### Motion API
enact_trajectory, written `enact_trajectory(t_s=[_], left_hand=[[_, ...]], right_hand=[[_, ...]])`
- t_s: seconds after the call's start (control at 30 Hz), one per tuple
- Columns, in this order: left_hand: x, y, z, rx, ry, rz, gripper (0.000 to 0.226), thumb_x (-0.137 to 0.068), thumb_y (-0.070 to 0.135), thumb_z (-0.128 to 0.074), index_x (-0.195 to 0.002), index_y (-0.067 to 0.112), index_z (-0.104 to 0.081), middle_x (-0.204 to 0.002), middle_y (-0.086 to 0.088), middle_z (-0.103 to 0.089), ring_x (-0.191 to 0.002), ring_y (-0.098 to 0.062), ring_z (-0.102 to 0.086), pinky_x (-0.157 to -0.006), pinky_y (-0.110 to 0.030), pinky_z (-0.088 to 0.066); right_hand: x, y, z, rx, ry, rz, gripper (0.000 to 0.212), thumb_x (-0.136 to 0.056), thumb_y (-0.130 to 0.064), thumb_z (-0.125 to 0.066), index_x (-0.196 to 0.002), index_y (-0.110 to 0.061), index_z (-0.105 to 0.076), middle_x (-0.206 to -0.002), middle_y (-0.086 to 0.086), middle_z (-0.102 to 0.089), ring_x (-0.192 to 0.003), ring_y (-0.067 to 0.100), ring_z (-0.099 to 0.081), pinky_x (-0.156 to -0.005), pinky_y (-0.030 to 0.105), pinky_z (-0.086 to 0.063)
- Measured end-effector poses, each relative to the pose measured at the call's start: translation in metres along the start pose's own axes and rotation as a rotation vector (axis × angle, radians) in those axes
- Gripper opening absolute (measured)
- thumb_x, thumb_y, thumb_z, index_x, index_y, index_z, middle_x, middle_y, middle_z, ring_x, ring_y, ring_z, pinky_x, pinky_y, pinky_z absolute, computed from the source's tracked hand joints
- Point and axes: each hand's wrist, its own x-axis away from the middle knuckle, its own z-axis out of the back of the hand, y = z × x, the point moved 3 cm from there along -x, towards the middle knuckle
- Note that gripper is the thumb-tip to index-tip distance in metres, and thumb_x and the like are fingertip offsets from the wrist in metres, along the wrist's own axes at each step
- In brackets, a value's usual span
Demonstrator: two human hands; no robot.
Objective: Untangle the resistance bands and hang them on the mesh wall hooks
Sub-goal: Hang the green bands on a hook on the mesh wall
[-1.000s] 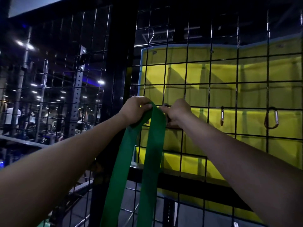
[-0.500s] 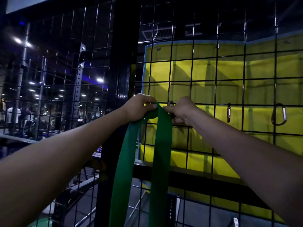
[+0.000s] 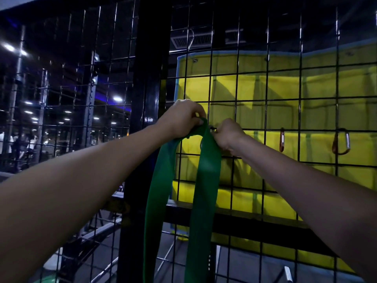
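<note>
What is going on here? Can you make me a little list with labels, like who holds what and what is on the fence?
Band: green resistance band, two strands hanging down in front of the mesh wall
Left hand: grips the top of the band
Right hand: curled at the mesh beside the band; what it holds is hidden
Free hooks: two carabiners, one orange, one larger, clipped on the mesh to the right
Behind the mesh: yellow mat
</note>
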Motion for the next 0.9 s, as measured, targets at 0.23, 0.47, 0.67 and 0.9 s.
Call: enact_trajectory(t_s=[0.23, 0.47, 0.67, 0.9], left_hand=[[0.015, -0.002, -0.015, 0.032, -0.116, 0.009, 0.02, -0.089, 0.013, -0.059, -0.106, 0.009, -0.068, -0.108, -0.008, -0.067, -0.097, -0.017, -0.06, -0.09, -0.035, -0.049], [0.018, -0.005, -0.026, -0.026, -0.196, -0.002, 0.02, -0.091, 0.015, -0.058, -0.104, 0.008, -0.07, -0.099, -0.01, -0.07, -0.089, -0.022, -0.064, -0.086, -0.04, -0.052], [0.028, -0.001, -0.035, -0.097, -0.215, -0.095, 0.022, -0.092, 0.017, -0.054, -0.085, 0.004, -0.07, -0.077, -0.013, -0.066, -0.071, -0.024, -0.059, -0.072, -0.038, -0.049], [0.028, -0.001, -0.038, -0.126, -0.289, -0.109, 0.023, -0.092, 0.018, -0.054, -0.082, 0.003, -0.068, -0.078, -0.014, -0.065, -0.071, -0.023, -0.055, -0.069, -0.034, -0.046]], right_hand=[[0.002, 0.002, -0.002, -0.19, -0.087, -0.043, 0.024, -0.087, -0.022, -0.064, -0.093, 0.0, -0.06, -0.066, 0.007, -0.059, -0.046, 0.013, -0.06, -0.038, 0.017, -0.047], [-0.002, 0.004, -0.002, -0.054, -0.061, 0.02, 0.032, -0.085, -0.031, -0.065, -0.088, 0.001, -0.064, -0.077, 0.014, -0.066, -0.069, 0.026, -0.068, -0.069, 0.034, -0.055], [-0.001, 0.003, 0.004, 0.144, -0.021, 0.076, 0.039, -0.085, -0.036, -0.065, -0.059, -0.013, -0.048, -0.055, 0.0, -0.045, -0.048, 0.011, -0.04, -0.044, 0.023, -0.028], [-0.001, 0.003, 0.006, 0.204, 0.006, 0.09, 0.044, -0.084, -0.038, -0.065, -0.056, -0.012, -0.043, -0.055, 0.001, -0.038, -0.049, 0.011, -0.034, -0.043, 0.023, -0.024]])
